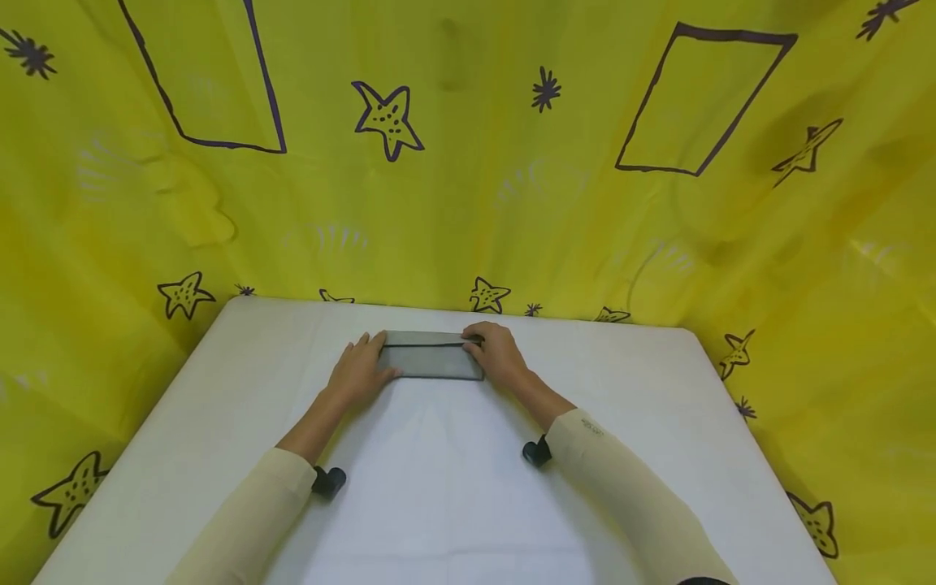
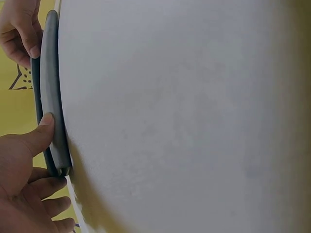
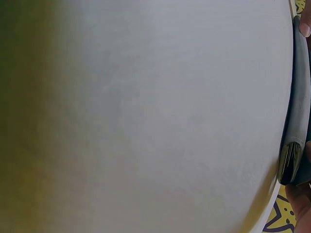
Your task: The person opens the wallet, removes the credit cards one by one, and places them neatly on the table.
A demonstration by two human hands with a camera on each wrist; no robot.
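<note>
A folded grey cloth (image 1: 431, 357) lies flat near the far edge of a white table (image 1: 453, 504). My left hand (image 1: 361, 370) rests on the cloth's left end with the fingers fairly straight. In the left wrist view its thumb (image 2: 41, 131) presses the cloth's (image 2: 51, 97) near edge, and the other fingers lie just past the end. My right hand (image 1: 497, 353) is at the right end, its fingers curled over the far edge and pinching it. The right wrist view shows the cloth's layered end (image 3: 294, 155) with a fingertip (image 3: 300, 206) beside it.
A yellow sheet (image 1: 468, 179) printed with dark stars and rectangles hangs close behind and around the table. The table's far edge runs just beyond the cloth. White table surface stretches between my forearms towards me. Small black cameras (image 1: 329, 481) sit on both wrists.
</note>
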